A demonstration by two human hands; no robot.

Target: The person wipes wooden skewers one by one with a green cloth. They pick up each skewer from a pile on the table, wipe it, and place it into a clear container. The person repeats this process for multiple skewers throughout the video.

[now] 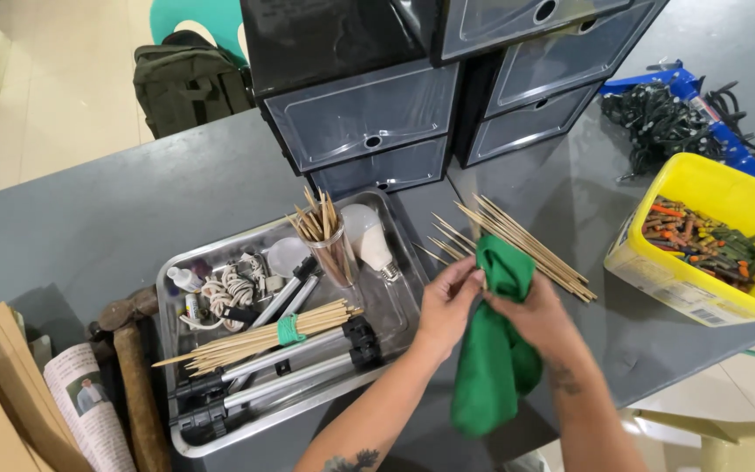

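A green cloth (493, 350) hangs between both hands over the grey table (98, 218). My left hand (447, 301) pinches the cloth's upper edge, and my right hand (530, 310) grips it from the other side. Just beyond the hands, a loose bunch of thin wooden skewers (517, 240) lies on the table, and the cloth's top overlaps their near ends. Whether a skewer is held inside the cloth I cannot tell.
A metal tray (392, 310) at left holds a banded skewer bundle (264, 336), a cup of sticks (329, 240), a light bulb (369, 240), cord and a folded tripod (281, 371). Dark plastic drawers (369, 114) stand behind. A yellow tub of crayons (709, 236) sits at right.
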